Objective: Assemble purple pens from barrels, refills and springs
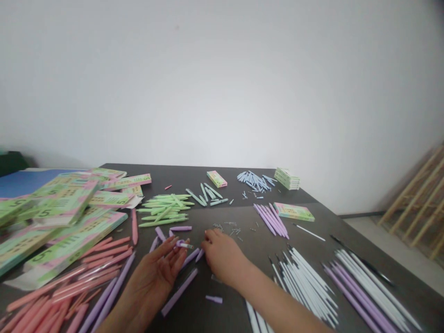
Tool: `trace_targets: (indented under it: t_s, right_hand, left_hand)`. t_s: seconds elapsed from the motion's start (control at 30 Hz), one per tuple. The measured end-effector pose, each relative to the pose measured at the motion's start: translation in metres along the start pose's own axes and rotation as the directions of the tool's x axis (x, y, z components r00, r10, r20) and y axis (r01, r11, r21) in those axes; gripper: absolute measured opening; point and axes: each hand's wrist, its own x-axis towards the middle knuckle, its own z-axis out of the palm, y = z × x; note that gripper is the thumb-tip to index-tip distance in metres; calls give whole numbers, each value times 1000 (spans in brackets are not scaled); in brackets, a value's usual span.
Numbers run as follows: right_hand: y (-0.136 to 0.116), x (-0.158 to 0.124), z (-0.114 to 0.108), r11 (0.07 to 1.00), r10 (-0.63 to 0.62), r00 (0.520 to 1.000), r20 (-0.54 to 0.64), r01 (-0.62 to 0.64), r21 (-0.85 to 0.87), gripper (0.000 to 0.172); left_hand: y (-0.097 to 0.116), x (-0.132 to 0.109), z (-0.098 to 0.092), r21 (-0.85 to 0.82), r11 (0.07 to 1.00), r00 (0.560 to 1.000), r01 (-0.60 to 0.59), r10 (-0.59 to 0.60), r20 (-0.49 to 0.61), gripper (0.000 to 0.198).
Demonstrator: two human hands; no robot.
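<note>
My left hand (160, 268) is palm up. Its fingers pinch a small pen part (185, 244), purple at one end and clear or white at the other. My right hand (224, 253) is palm down at the table, its fingers curled beside a purple pen barrel (200, 255); what is under the fingertips is hidden. More purple barrels lie around both hands, one long barrel (179, 292) in front of them. A short purple tip piece (214, 299) rests nearer to me. Tiny metal springs (236, 231) are scattered just beyond my right hand.
Printed pen boxes (69, 203) pile up at left, above pink pens (104, 259). Green pens (166, 208) and pale blue parts (255, 180) lie farther back. White refills (305, 282) and purple pens (272, 219) are at right. Stacked boxes (287, 179) stand near the far right corner.
</note>
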Motion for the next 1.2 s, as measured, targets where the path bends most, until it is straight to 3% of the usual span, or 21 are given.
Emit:
trace_targets:
  t_s: [0.27, 0.33, 0.4, 0.47, 0.53, 0.6, 0.63, 0.83, 0.97, 1.13, 1.2]
  right_hand:
    - [-2, -1, -4, 972, -197, 980, 11, 197, -126, 10]
    - [-1, -12, -14, 975, -206, 977, -57, 200, -97, 12]
    - [-1, -25, -27, 986, -136, 957, -256, 156, 59, 15]
    - [-3, -38, -39, 940, 26, 879, -477, 140, 310, 21]
    - [-8, -49, -49, 836, 197, 773, -603, 189, 515, 29]
    - [-14, -56, -54, 771, 267, 699, -664, 259, 582, 34]
    - [-17, -59, -55, 773, 255, 684, -684, 281, 569, 35]
    - [-22, -66, -53, 929, 77, 689, -721, 214, 303, 36]
    - [-22, -65, -52, 939, 14, 730, -684, 225, 259, 36]
    - [-23, -61, -47, 931, -20, 720, -694, 267, 250, 35]
    - [-23, -59, -43, 924, -34, 748, -663, 277, 265, 35]
  left_hand:
    - [-4, -1, -3, 1, 1000, 999, -26, 26, 27, 15]
    - [-5, -2, -2, 2, 999, 999, -35, 35, 34, 15]
    - [-6, -3, -2, 3, 999, 998, -38, 38, 41, 14]
    - [-8, -3, -2, 3, 999, 998, -38, 38, 41, 14]
    - [-10, -4, -4, 6, 999, 999, -37, 36, 35, 15]
    - [-12, -4, -5, 11, 999, 999, -34, 34, 28, 15]
    - [-13, -4, -5, 15, 999, 999, -32, 32, 26, 16]
    - [-14, -5, -4, 28, 999, 999, -30, 30, 20, 16]
    - [-16, -4, -5, 22, 1000, 1000, -22, 22, 17, 17]
    - [-19, -5, -7, 20, 999, 998, -35, 34, 55, 20]
    - [-21, -6, -6, 23, 999, 997, -31, 29, 76, 22]
